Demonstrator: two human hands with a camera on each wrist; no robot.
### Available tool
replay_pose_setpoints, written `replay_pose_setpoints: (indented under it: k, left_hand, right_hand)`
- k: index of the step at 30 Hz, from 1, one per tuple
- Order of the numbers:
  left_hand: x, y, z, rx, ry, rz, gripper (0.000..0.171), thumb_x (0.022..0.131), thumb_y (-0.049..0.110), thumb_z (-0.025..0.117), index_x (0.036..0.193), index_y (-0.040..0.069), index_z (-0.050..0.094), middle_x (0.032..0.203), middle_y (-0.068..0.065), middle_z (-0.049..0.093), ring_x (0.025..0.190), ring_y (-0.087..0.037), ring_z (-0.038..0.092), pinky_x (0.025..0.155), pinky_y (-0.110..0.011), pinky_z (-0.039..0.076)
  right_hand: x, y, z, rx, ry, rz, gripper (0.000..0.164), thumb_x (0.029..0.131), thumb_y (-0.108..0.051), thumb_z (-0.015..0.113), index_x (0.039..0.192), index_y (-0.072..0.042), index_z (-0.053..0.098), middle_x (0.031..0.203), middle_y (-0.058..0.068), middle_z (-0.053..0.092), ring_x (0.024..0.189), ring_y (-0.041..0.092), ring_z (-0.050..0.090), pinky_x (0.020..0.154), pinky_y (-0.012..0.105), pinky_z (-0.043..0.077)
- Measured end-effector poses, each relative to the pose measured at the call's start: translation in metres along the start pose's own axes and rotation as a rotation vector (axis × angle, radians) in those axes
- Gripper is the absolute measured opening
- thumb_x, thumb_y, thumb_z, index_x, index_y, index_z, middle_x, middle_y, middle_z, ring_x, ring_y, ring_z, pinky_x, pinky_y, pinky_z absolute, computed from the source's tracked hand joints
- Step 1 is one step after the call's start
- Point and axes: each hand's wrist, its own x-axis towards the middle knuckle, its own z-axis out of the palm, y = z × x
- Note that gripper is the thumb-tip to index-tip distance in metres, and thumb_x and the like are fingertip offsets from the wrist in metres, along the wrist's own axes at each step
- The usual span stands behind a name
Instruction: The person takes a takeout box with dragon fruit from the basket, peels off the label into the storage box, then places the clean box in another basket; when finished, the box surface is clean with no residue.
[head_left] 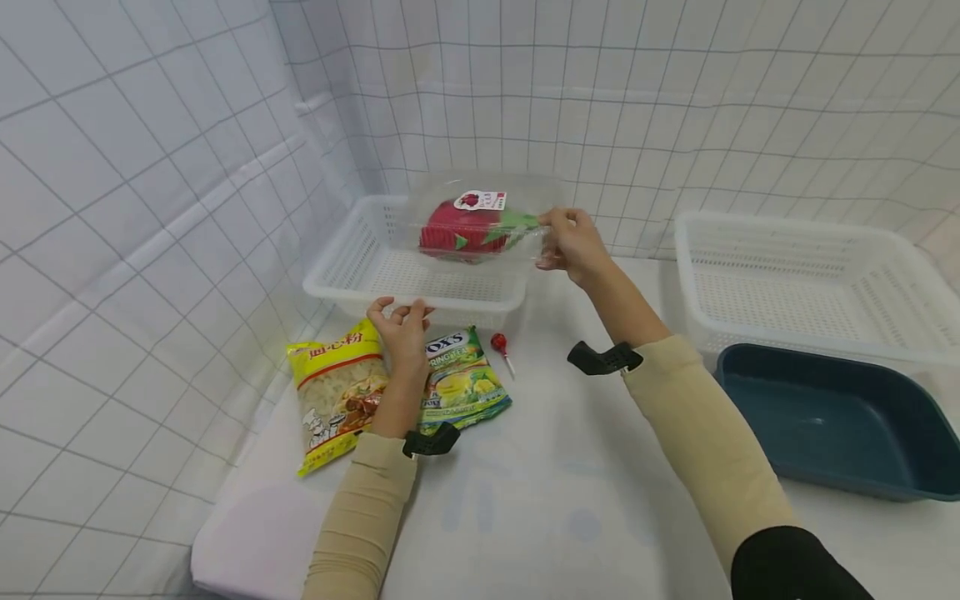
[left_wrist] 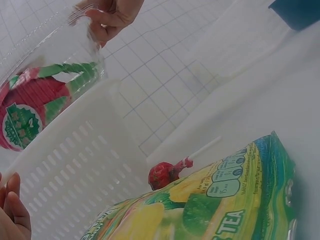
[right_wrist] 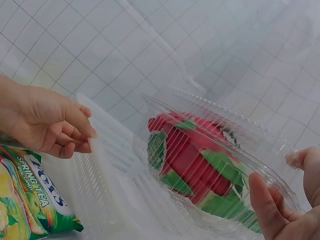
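My right hand point(head_left: 576, 246) pinches the right end of a clear plastic clamshell box point(head_left: 543, 196), held over the left white basket point(head_left: 416, 302). Inside lies a red dragon fruit point(head_left: 459, 229) with green leaf tips, under a white label on the lid. In the right wrist view, the thumb and fingers point(right_wrist: 265, 200) grip the box's edge from both sides. My left hand point(head_left: 403, 333) holds the basket's near rim, thumb and forefinger at the edge, as the right wrist view shows. Below that hand lie a green Fox's candy bag point(head_left: 461, 383) and a yellow food bag point(head_left: 341, 396).
A red lollipop point(head_left: 500, 342) lies right of the candy bag. Over on the right stand a second white basket point(head_left: 795, 333) and, nearer, a dark blue tub point(head_left: 832, 479). White cloth with a grid pattern point(head_left: 480, 92) hangs behind and along the left side.
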Motion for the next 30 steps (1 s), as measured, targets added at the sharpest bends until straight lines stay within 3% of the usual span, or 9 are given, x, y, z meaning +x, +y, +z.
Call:
replay_pose_setpoints:
  k: [6,11,18,21,26,30]
  left_hand:
    - [0.0,0.002,0.0,0.0,-0.002,-0.005,0.038,0.094,-0.001,0.061,0.112,0.013,0.03,0.08,-0.007,0.047,0.071,-0.021,0.065,0.066,-0.024,0.051]
    - [0.0,0.003,0.0,0.01,-0.006,0.007,0.039,0.094,-0.001,0.061,0.112,0.014,0.03,0.081,-0.007,0.049,0.07,-0.019,0.065,0.066,-0.024,0.051]
    - [0.0,0.003,-0.001,0.002,-0.015,0.012,0.038,0.094,-0.004,0.059,0.112,0.014,0.03,0.079,-0.007,0.05,0.071,-0.022,0.065,0.068,-0.028,0.051]
    - [0.0,0.004,-0.001,0.005,-0.015,0.012,0.038,0.094,-0.004,0.059,0.112,0.014,0.03,0.079,-0.007,0.05,0.071,-0.022,0.065,0.069,-0.029,0.051]
    - [0.001,0.004,-0.001,0.006,-0.01,0.012,0.039,0.094,-0.004,0.059,0.112,0.014,0.03,0.079,-0.008,0.05,0.069,-0.018,0.065,0.069,-0.029,0.052]
    - [0.001,0.004,-0.001,0.005,-0.006,0.004,0.039,0.094,-0.004,0.059,0.112,0.014,0.03,0.08,-0.008,0.049,0.069,-0.018,0.064,0.07,-0.03,0.051]
  right_hand:
    - [-0.007,-0.006,-0.016,-0.006,0.012,0.006,0.042,0.097,-0.015,0.052,0.133,-0.003,0.035,0.076,0.007,0.043,0.046,0.008,0.044,0.047,0.022,0.052]
    - [-0.015,-0.013,-0.03,0.009,-0.002,-0.003,0.045,0.097,-0.013,0.051,0.135,-0.001,0.031,0.067,0.002,0.039,0.047,0.009,0.042,0.047,0.021,0.051]
    - [-0.024,-0.019,-0.052,0.01,-0.016,-0.03,0.023,0.099,-0.01,0.044,0.12,0.0,0.038,0.06,0.0,0.039,0.045,0.008,0.042,0.047,0.02,0.051]
    - [-0.029,-0.022,-0.062,0.005,-0.014,-0.034,0.015,0.101,-0.011,0.04,0.114,-0.003,0.041,0.067,0.002,0.042,0.046,0.007,0.042,0.047,0.019,0.05]
    - [-0.04,-0.026,-0.078,-0.009,-0.013,-0.031,0.018,0.101,-0.013,0.041,0.116,-0.003,0.041,0.088,0.009,0.048,0.048,0.006,0.043,0.047,0.017,0.049]
    - [-0.049,-0.026,-0.093,0.003,-0.01,0.001,0.018,0.101,-0.015,0.042,0.116,-0.006,0.037,0.089,0.006,0.043,0.05,0.006,0.041,0.049,0.017,0.049]
